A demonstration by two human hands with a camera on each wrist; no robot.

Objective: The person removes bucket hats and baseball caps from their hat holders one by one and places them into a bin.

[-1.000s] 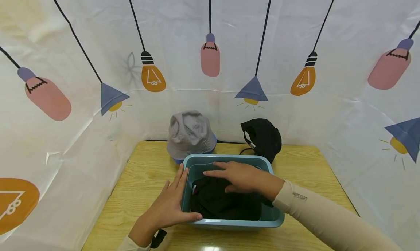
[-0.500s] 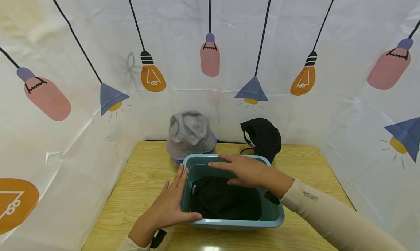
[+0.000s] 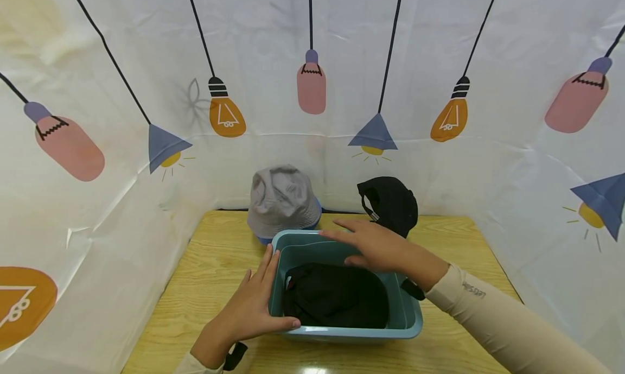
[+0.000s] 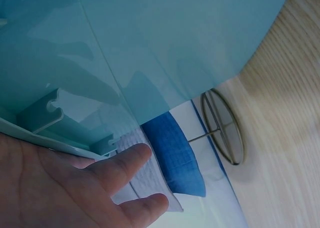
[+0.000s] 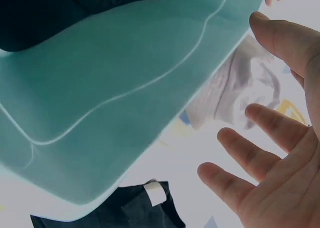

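Observation:
A blue-green plastic bin (image 3: 351,332) stands on the table, with a black cap (image 3: 337,295) lying inside. My left hand (image 3: 254,303) rests on the bin's left side, its fingers straight along the rim and its thumb over the front left corner. The left wrist view shows the bin's outer wall (image 4: 165,42) beside that palm. Above the back right of the bin, my right hand (image 3: 378,246) holds nothing, and its fingers are spread. In the right wrist view its fingertips are apart from the rim, and the dark cap (image 5: 60,12) shows inside the bin.
Behind the bin, a grey bucket hat (image 3: 283,197) with a blue underside sits at the back left. A metal stand base (image 4: 222,128) shows beneath it. A second black cap (image 3: 390,205) is at the back right. A printed white curtain (image 3: 273,102) surrounds the wooden table (image 3: 210,260).
My right hand has risen from over the cap in the bin and shifted back and right, toward the far rim. My left hand, the bin and the hats have stayed put.

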